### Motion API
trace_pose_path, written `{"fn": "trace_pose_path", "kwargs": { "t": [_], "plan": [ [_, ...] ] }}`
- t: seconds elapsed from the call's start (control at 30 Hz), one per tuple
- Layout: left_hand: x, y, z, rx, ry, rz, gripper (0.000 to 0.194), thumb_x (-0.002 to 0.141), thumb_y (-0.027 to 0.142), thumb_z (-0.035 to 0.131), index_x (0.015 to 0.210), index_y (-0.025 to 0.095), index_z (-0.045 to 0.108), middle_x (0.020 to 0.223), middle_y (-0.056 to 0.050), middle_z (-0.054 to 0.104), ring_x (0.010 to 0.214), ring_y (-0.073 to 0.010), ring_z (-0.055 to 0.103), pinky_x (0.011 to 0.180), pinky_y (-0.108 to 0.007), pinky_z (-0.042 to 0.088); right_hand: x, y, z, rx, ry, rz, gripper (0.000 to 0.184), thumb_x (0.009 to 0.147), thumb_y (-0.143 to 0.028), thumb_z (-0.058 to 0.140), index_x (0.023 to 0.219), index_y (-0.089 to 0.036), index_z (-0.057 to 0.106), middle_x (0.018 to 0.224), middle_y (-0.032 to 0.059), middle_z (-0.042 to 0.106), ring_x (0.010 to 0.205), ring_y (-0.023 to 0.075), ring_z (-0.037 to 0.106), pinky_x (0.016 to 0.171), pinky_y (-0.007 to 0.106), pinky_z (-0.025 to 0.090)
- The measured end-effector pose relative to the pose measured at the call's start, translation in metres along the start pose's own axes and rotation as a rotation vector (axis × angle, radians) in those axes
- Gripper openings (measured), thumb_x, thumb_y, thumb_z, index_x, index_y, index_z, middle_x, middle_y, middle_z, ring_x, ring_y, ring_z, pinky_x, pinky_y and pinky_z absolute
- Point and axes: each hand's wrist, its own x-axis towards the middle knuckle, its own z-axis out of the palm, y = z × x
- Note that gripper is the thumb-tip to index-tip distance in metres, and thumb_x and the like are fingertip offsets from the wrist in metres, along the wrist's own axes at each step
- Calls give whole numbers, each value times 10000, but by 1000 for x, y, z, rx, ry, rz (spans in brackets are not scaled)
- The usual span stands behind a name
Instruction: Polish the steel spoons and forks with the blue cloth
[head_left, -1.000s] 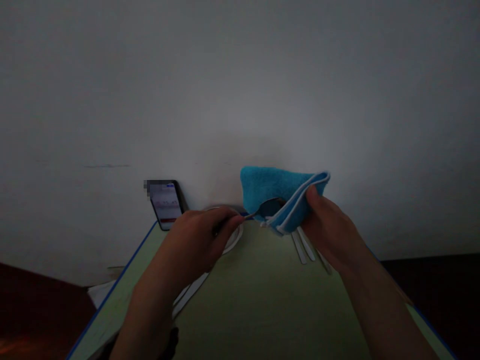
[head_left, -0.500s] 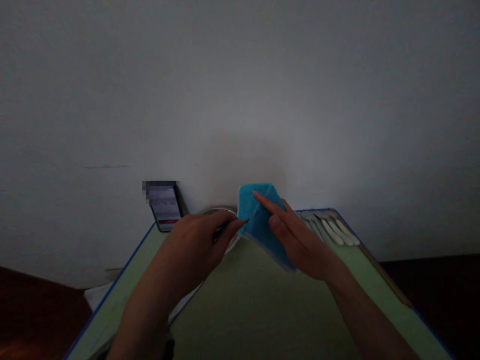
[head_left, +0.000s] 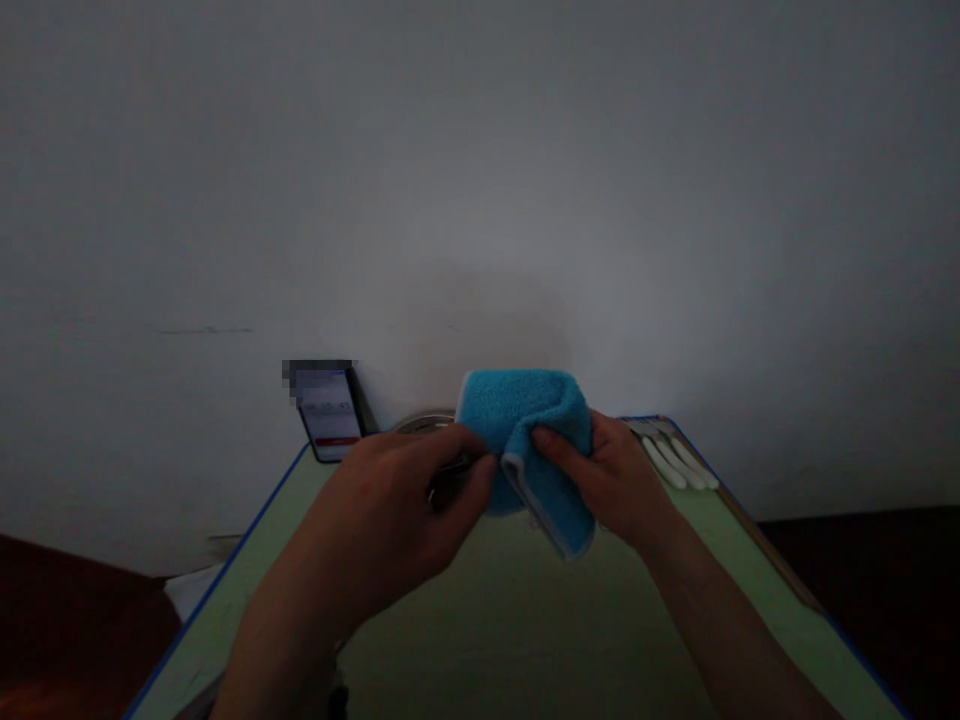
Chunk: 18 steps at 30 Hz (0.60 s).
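A blue cloth (head_left: 517,400) with a pale hem is folded over in front of me, above the table. My right hand (head_left: 615,480) grips it, thumb on the near fold and the other fingers behind. My left hand (head_left: 409,490) is closed in a pinch at the cloth's left side. Something thin and dark shows between its thumb and fingers, but its kind is hidden by the hand and the cloth. Behind the left hand, the rim of a round metal dish (head_left: 431,417) peeks out.
Several white-handled pieces of cutlery (head_left: 667,465) lie at the back right of the green table (head_left: 525,630). A phone (head_left: 328,410) leans against the wall (head_left: 480,180) at the back left. A brown strip (head_left: 772,550) runs along the table's right edge.
My right hand has gone from lying nearly flat with fingers extended on the cloth to gripping it. The cloth is now folded over towards the left hand, which stays pinched.
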Motion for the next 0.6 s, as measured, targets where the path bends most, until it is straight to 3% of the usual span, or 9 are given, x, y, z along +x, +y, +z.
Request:
{"fn": "trace_pose_path", "kwargs": {
  "t": [0.17, 0.23, 0.3, 0.43, 0.6],
  "plan": [
    [0, -3, 4, 23, -93, 63, 309, 843, 324, 439, 612, 176, 579, 466, 32, 505, 417, -75, 438, 436, -205, 290, -3, -5, -21, -228, -475, -124, 146, 837, -292, 487, 799, -194, 587, 674, -32, 578, 555, 93, 480, 527, 207, 388],
    [2, -5, 9, 9, -141, 84, 298, 843, 329, 441, 630, 180, 586, 478, 32, 509, 432, -76, 441, 440, -202, 294, -3, -6, -26, -300, -544, -172, 118, 843, -256, 480, 841, -201, 584, 717, -27, 594, 595, 101, 504, 566, 216, 392],
    [4, -7, 13, -37, -181, 87, 221, 828, 316, 466, 716, 191, 608, 510, 35, 525, 453, -78, 451, 446, -194, 304, -4, -7, -28, -381, -521, -200, 115, 848, -244, 476, 888, -206, 578, 771, -12, 610, 660, 119, 533, 614, 234, 392],
    [8, -11, 16, -114, -161, 13, 164, 816, 299, 491, 816, 189, 613, 548, 35, 540, 483, -80, 466, 447, -178, 314, -4, -8, -23, -551, -346, -209, 114, 848, -276, 484, 857, -196, 564, 739, -1, 602, 661, 142, 533, 617, 262, 362],
    [9, -11, 12, -263, -90, -46, 205, 828, 299, 493, 746, 158, 616, 556, 28, 553, 500, -77, 482, 469, -175, 341, -5, -9, -13, -458, -54, -239, 144, 857, -315, 467, 821, -211, 561, 664, -27, 583, 582, 120, 522, 571, 246, 350]
  ]
}}
